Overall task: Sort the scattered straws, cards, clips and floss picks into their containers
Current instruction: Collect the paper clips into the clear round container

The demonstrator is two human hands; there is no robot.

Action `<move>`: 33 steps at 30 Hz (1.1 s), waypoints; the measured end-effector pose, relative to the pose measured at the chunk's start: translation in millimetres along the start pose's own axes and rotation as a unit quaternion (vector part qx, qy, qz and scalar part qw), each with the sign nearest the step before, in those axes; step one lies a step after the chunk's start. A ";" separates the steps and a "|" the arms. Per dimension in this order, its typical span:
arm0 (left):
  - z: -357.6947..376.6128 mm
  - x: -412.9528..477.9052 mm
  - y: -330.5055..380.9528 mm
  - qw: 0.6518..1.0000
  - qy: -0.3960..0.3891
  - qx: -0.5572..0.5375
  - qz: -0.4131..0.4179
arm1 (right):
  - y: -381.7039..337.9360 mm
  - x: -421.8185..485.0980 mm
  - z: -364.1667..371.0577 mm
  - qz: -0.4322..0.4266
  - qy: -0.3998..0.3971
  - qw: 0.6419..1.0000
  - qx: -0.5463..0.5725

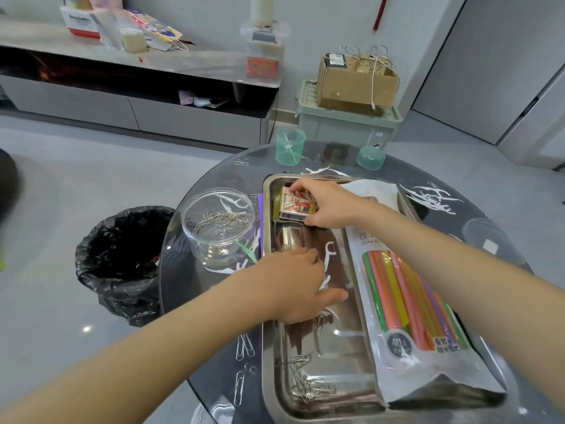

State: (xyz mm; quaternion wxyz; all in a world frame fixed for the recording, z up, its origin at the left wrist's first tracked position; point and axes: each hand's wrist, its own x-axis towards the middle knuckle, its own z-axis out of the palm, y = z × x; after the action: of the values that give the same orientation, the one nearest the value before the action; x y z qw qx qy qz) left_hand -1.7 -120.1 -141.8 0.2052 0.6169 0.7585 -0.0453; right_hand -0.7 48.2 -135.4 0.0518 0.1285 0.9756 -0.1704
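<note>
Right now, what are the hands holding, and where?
The right hand grips the card pack by its edges. The left hand, among floss picks: cannot tell.

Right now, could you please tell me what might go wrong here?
The right hand pinches the cards by their edges; some could slip into the tray. The left hand reaches for floss picks lying near a clip, so it might gather both together.

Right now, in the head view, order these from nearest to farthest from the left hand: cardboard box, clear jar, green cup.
1. Clear jar, left of the left hand.
2. Green cup, far edge of the table.
3. Cardboard box, beyond it.
</note>
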 end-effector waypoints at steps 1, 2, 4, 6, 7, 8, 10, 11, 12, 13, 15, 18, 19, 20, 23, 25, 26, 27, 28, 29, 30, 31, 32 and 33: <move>0.8 -2.1 0.9 1.000 0.001 -0.001 0.005 | 0.3 0.0 0.4 0.002 0.003 1.000 -0.001; 1.3 -4.8 1.4 1.000 0.005 -0.006 0.009 | -0.7 -1.0 0.5 0.003 0.003 1.000 -0.004; 1.8 -12.0 1.4 0.999 0.029 -0.015 0.009 | -4.0 -6.3 -0.4 0.000 0.002 1.000 -0.029; 3.5 -20.7 -2.1 0.997 0.081 -0.003 -0.001 | -6.9 -15.1 -2.8 -0.011 0.039 0.998 -0.042; 4.6 -25.7 -5.2 0.993 0.115 0.006 -0.005 | -8.6 -22.2 -4.2 -0.016 0.072 0.997 -0.036; 6.0 -32.0 -9.0 0.989 0.149 0.005 -0.009 | -10.9 -31.6 -5.2 -0.018 0.104 0.994 -0.030; 7.5 -43.0 -18.4 0.979 0.201 -0.030 -0.021 | -12.3 -51.2 -6.2 -0.006 0.118 0.992 -0.033; 8.6 -49.4 -22.5 0.972 0.225 -0.054 -0.029 | -13.6 -62.2 -4.8 0.001 0.091 0.995 -0.039; 9.4 -54.6 -26.9 0.964 0.253 -0.077 -0.037 | -15.4 -71.5 -1.4 0.008 0.050 0.998 -0.049; 10.9 -60.2 -29.9 0.952 0.286 -0.096 -0.048 | -18.2 -80.4 3.1 0.016 0.009 0.998 -0.062; 13.6 -70.0 -36.0 0.920 0.364 -0.122 -0.076 | -26.2 -93.4 12.7 0.025 -0.016 0.997 -0.075; 17.2 -81.3 -48.5 0.872 0.458 -0.121 -0.128 | -41.5 -103.2 25.2 0.007 0.001 0.999 -0.053; 19.1 -83.8 -53.8 0.865 0.464 -0.121 -0.149 | -45.4 -103.4 28.3 0.004 -0.004 0.998 -0.056; 21.6 -84.5 -58.2 0.863 0.457 -0.130 -0.173 | -47.0 -103.5 30.3 0.006 -0.010 0.998 -0.062; 29.6 -84.6 -68.9 0.856 0.427 -0.181 -0.231 | -47.9 -100.5 32.3 0.015 -0.007 0.999 -0.042; 33.7 -81.8 -76.2 0.848 0.417 -0.216 -0.248 | -46.7 -96.1 31.1 0.029 0.011 0.999 -0.009; 35.0 -79.2 -79.9 0.843 0.412 -0.239 -0.250 | -45.2 -93.5 30.1 0.038 0.027 0.999 -0.005; 36.0 -76.2 -84.5 0.838 0.407 -0.265 -0.250 | -43.6 -89.5 29.5 0.049 0.041 0.998 -0.006; 36.1 -73.4 -88.5 0.833 0.402 -0.289 -0.246 | -42.4 -85.2 28.7 0.059 0.049 0.997 -0.004; 35.8 -70.1 -92.4 0.830 0.396 -0.314 -0.238 | -42.2 -80.4 28.2 0.068 0.045 0.997 0.004; 35.6 -67.8 -95.3 0.824 0.393 -0.337 -0.230 | -42.7 -75.7 29.0 0.072 0.031 0.997 0.009; 34.5 -65.6 -97.6 0.816 0.393 -0.359 -0.223 | -43.5 -70.4 29.8 0.069 0.014 0.997 0.006; 34.1 -64.0 -98.9 0.810 0.396 -0.375 -0.217 | -44.4 -65.7 31.0 0.063 -0.002 0.998 -0.002; 33.6 -62.6 -101.3 0.807 0.399 -0.381 -0.211 | -45.8 -60.3 32.1 0.056 -0.013 0.998 -0.010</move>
State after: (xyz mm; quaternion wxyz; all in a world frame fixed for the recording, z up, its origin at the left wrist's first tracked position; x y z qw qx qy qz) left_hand -80.1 -212.2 -168.1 0.0881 0.2778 0.8412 0.4554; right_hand 46.8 -18.5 -142.2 0.0753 0.1800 0.9678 -0.1589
